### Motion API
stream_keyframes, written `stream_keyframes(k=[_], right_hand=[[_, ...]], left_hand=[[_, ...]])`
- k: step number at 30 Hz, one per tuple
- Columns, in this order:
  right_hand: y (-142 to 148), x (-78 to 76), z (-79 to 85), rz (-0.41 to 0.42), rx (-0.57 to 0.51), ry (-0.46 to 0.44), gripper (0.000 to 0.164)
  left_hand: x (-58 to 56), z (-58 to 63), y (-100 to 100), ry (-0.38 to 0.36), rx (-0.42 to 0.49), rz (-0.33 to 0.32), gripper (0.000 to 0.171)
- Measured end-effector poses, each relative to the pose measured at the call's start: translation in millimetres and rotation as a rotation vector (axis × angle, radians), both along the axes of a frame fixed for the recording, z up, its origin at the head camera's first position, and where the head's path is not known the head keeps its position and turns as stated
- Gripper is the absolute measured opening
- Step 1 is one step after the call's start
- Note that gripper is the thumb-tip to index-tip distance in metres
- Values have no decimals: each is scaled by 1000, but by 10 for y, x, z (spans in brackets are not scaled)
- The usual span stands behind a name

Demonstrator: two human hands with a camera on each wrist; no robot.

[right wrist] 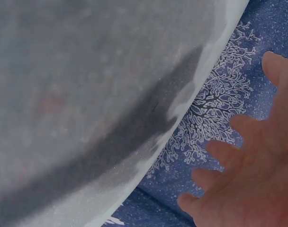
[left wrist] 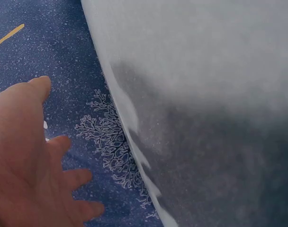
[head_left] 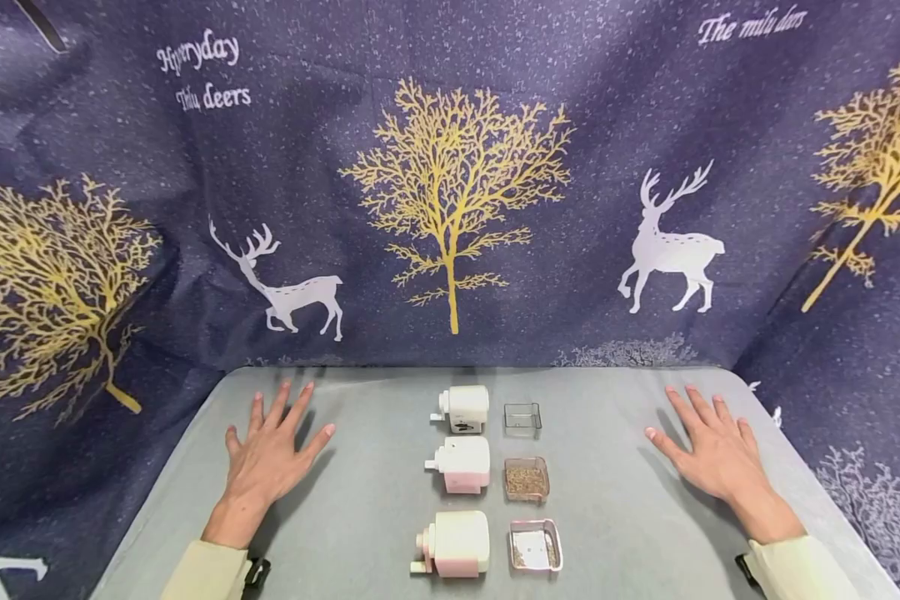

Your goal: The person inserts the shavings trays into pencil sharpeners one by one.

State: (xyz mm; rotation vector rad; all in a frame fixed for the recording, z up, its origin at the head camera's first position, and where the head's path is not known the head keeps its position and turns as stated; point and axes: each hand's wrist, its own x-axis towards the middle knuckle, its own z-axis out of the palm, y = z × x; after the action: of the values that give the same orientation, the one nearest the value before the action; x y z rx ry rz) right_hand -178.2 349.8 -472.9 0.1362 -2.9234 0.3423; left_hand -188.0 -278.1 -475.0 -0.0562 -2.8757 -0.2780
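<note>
Three hand-crank pencil sharpeners stand in a column mid-table in the head view: a white one [head_left: 468, 408] at the back, a white and pink one [head_left: 465, 465] in the middle, and a larger cream and pink one [head_left: 461, 543] in front. Their cranks point left. Beside them on the right sit a clear grey drawer [head_left: 522, 417], a drawer with brown shavings [head_left: 527, 479] and a pink-rimmed drawer [head_left: 536, 546] with some residue. My left hand [head_left: 270, 454] spreads its fingers over the table's left side, holding nothing. Likewise spread and holding nothing, my right hand [head_left: 712, 454] is on the right side.
The grey table [head_left: 367, 517] has its far edge against a dark blue cloth [head_left: 450, 50] printed with trees and deer. The same cloth hangs beyond both side edges. Each wrist wears a dark strap below a pale sleeve [head_left: 206, 573].
</note>
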Motion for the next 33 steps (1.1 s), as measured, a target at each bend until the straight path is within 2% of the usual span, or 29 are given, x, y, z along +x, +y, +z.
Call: stream_keyframes(k=[4,10,18,28,33], right_hand=[[-16,19,6,21,-9,31,82],[-16,17,-35,84,-23,133,77],[22,14,-61,136,-30,224,74],[4,28,-54,160,-52,227,66],[-25,48,-45,169,-60,226,65]], left_hand=[[11,17,8,9,9,-8,84],[23,4,6,11,19,-23,83],[13,1,-3,19,8,-40,82],[23,-18,-8,118,8,-105,73],[47,-36,-9,131,23,-122,70]])
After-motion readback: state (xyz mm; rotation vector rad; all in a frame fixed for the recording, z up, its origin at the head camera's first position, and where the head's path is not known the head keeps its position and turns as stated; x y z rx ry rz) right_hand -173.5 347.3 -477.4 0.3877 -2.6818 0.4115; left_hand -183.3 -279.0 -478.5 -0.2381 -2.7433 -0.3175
